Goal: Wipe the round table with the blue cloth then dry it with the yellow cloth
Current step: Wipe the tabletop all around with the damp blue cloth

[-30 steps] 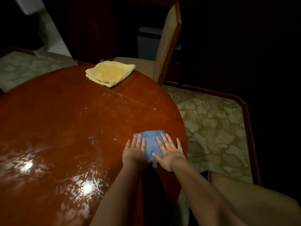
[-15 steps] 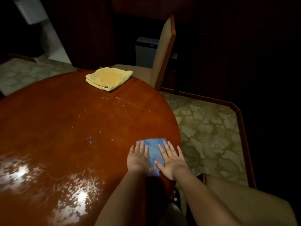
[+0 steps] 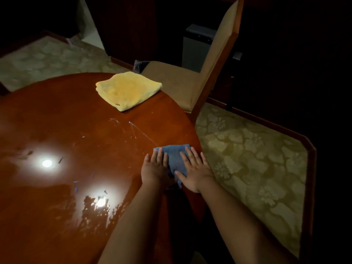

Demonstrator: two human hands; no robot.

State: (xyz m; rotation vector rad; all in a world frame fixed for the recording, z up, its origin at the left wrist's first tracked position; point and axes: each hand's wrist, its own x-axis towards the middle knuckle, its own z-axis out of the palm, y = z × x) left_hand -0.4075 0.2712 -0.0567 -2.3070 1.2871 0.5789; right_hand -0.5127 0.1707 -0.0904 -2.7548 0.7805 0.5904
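A small blue cloth [image 3: 175, 155] lies flat near the right edge of the glossy round wooden table [image 3: 76, 130]. Both my hands press on it with straight fingers: my left hand [image 3: 155, 167] covers its left part, my right hand [image 3: 194, 168] its right part. Thin wet streaks shine on the wood just beyond the cloth. A folded yellow cloth [image 3: 127, 90] rests at the table's far edge, well apart from my hands.
A beige upholstered chair [image 3: 209, 73] with a wooden frame stands close behind the table's far right edge. Patterned carpet [image 3: 247, 159] with a dark wooden border lies to the right. A grey bin [image 3: 196, 46] stands behind the chair. Lamp reflections glare on the tabletop.
Both hands stay flat on the blue cloth by the right edge. My view has swung, so the lamp glare sits elsewhere on the tabletop and the chair shows more fully.
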